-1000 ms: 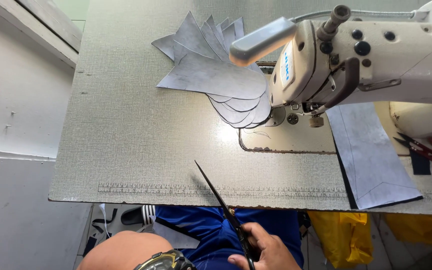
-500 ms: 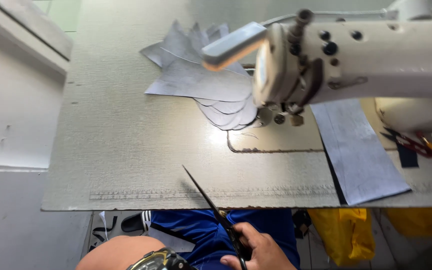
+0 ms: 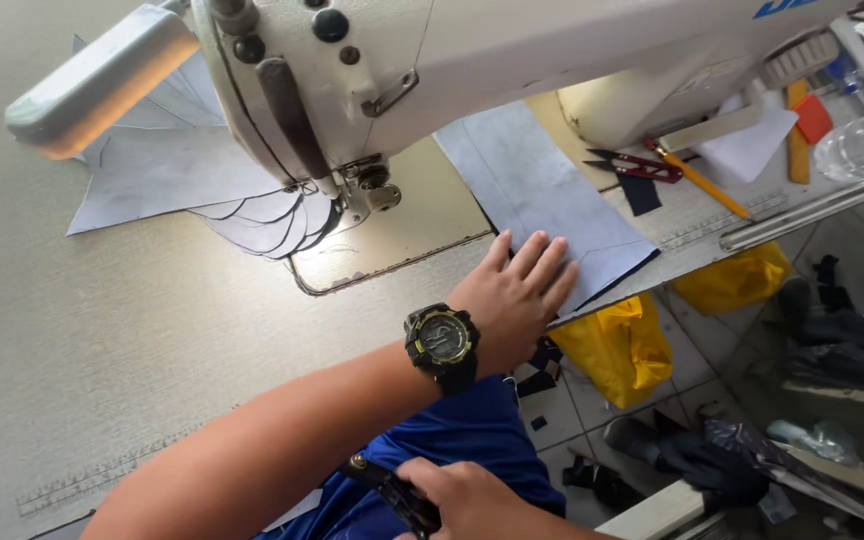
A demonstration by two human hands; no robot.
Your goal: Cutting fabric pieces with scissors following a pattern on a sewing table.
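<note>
The left hand [image 3: 518, 297], wearing a black wristwatch [image 3: 442, 342], lies flat and open, fingers spread, on the near end of a long grey fabric piece [image 3: 542, 190]. It presses rather than grips. The fabric piece rests on the sewing table [image 3: 102, 330] just right of the sewing machine [image 3: 402, 70]. Its long axis runs from the far left, beside the machine body, to the near right, where its pointed end reaches the table's near edge.

The right hand [image 3: 472, 500] sits at the near edge of view, over blue cloth [image 3: 452, 440], closed around dark scissor handles [image 3: 392, 490]. The blades are out of sight, so their direction cannot be told.

A stack of cut grey pieces [image 3: 182, 170] lies fanned to the left of the needle area. Red snips [image 3: 632, 165] and a yellow pencil [image 3: 707, 185] lie to the far right. A yellow bag [image 3: 617, 345] hangs below the table edge.
</note>
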